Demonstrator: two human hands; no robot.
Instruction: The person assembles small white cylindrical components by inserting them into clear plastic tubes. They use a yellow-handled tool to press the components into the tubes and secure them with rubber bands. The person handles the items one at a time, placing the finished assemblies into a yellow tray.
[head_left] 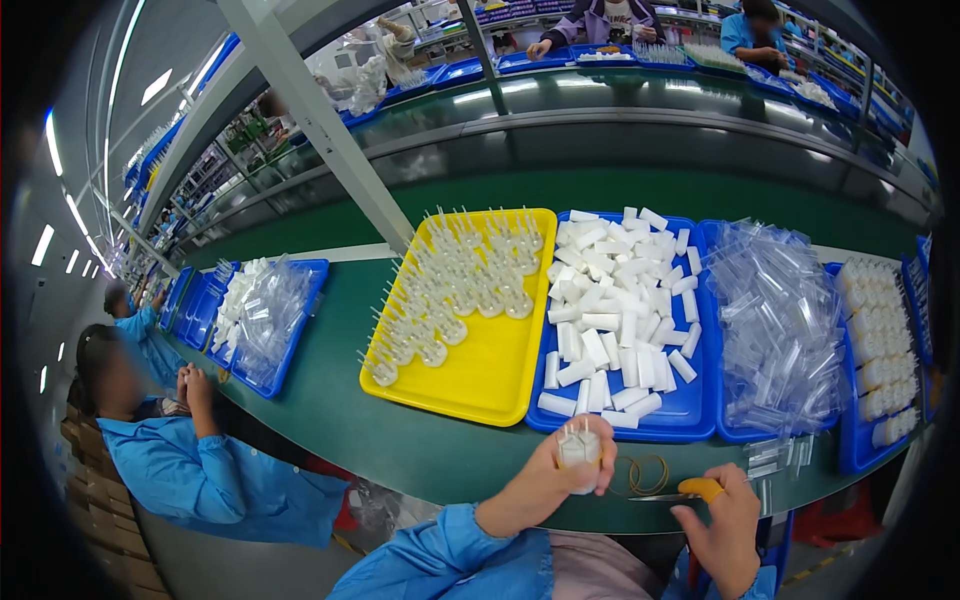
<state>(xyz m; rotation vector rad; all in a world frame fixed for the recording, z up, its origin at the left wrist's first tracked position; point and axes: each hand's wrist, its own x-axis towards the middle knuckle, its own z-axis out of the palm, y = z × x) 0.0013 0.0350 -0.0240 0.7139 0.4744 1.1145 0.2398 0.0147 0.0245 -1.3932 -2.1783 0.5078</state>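
Observation:
My left hand (560, 470) is closed around a white round plug piece (579, 450) whose metal pins point up. It is held over the front edge of the green table, just below the blue tray of white sleeves. My right hand (722, 520), with a yellow cover on one fingertip, is at the table edge to the right. Thumb and index finger stand apart there, beside a thin metal tool (655, 497) that looks like tweezers. Its far end is hidden by the hand. Thin tan rubber bands (648, 474) lie between both hands.
A yellow tray (470, 385) carries rows of pinned white pieces. To its right stand a blue tray (695, 400) of white sleeves (610, 300), clear plastic sleeves (775, 320) in another tray, and further white pieces (880, 340). A co-worker in blue (215, 480) sits left.

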